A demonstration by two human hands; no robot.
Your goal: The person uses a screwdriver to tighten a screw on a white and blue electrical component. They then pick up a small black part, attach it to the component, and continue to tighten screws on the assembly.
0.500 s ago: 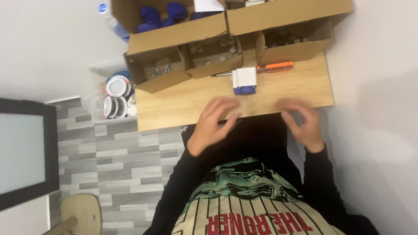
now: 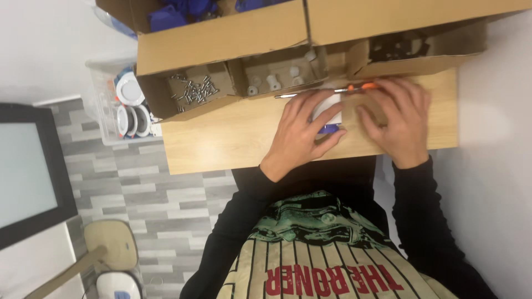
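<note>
My left hand (image 2: 302, 133) lies on the wooden table (image 2: 221, 141), fingers curled around a small white and blue part (image 2: 328, 113) and gripping it from the left side. My right hand (image 2: 400, 119) rests flat just to the right of that part, fingers spread and open, palm down on the tabletop; I cannot tell whether it touches the part. The part sits between the 2 hands, at the table's middle, close to the far edge. Just beyond my fingertips lies a screwdriver with an orange handle (image 2: 354, 87), its metal shaft pointing left. Farther off stands an open cardboard box (image 2: 221, 39) with 3 visible compartments: screws (image 2: 194, 89) in the left one, small white pieces (image 2: 271, 80) in the middle one, dark parts (image 2: 396, 49) in the right one. Left of the table, a clear bin (image 2: 102, 105) holds round white fittings (image 2: 130, 91).
</note>
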